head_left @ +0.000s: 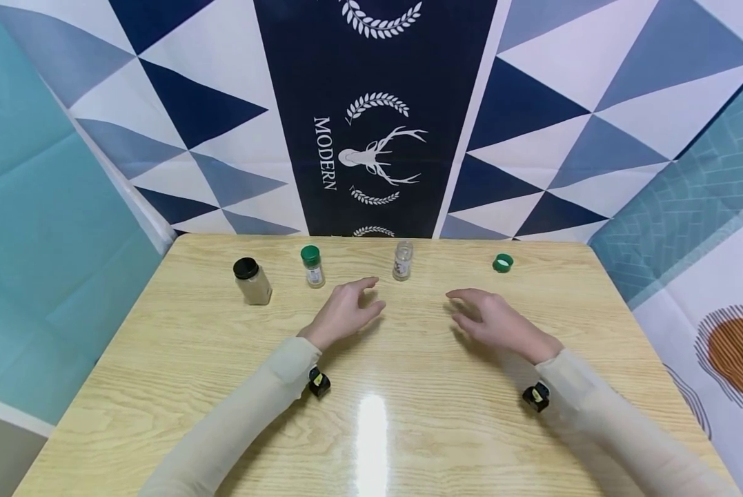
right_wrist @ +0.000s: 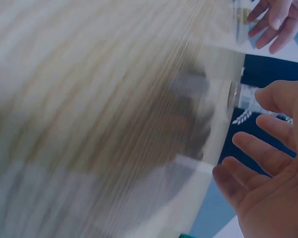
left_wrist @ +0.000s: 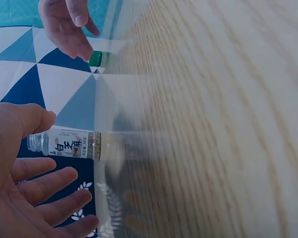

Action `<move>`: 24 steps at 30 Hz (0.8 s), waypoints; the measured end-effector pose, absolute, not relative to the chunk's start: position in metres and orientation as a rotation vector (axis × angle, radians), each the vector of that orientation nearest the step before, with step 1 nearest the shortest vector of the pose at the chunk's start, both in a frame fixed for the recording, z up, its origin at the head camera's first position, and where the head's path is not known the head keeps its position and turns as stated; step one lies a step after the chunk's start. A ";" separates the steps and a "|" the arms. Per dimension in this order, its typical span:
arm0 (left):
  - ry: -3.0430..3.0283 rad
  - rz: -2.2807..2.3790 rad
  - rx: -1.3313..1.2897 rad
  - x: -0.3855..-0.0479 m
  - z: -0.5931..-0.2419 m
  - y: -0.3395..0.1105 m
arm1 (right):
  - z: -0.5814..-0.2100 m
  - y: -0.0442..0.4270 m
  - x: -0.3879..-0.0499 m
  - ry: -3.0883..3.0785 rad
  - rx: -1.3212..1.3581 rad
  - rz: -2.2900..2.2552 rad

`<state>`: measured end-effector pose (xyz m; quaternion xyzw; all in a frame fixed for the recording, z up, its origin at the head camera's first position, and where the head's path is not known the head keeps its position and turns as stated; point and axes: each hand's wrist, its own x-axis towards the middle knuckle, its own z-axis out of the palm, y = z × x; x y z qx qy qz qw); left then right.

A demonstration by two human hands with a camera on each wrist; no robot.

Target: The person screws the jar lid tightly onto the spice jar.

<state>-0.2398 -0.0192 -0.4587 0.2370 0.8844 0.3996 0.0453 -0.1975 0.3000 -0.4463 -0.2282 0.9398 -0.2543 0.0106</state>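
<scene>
Two hands are hovering above the wooden desk (head_left: 433, 400), their fingers pointing inward toward each other. The left hand (head_left: 346, 308) is extending its fingers loosely, thumb apart, and is gripping nothing; the right hand (head_left: 494, 319) is likewise keeping its fingers relaxed and parted around bare air. A small clear jar (head_left: 403, 261) is standing upright and uncapped near the back edge, between the hands and nearer the left one. A green cap (head_left: 503, 263) is lying beyond the right hand. Farther left, a green-capped jar (head_left: 312, 267) and a black-lidded jar (head_left: 253, 281) are standing well apart from the cap.
</scene>
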 end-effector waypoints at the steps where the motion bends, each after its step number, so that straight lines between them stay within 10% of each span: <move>1: 2.705 1.220 0.725 -0.240 -0.459 -0.019 | -0.447 0.302 -0.199 2.942 -0.713 -0.772; 24: 2.706 1.216 0.757 -0.253 -0.469 -0.015 | -0.418 0.370 -0.230 3.129 -0.541 -0.689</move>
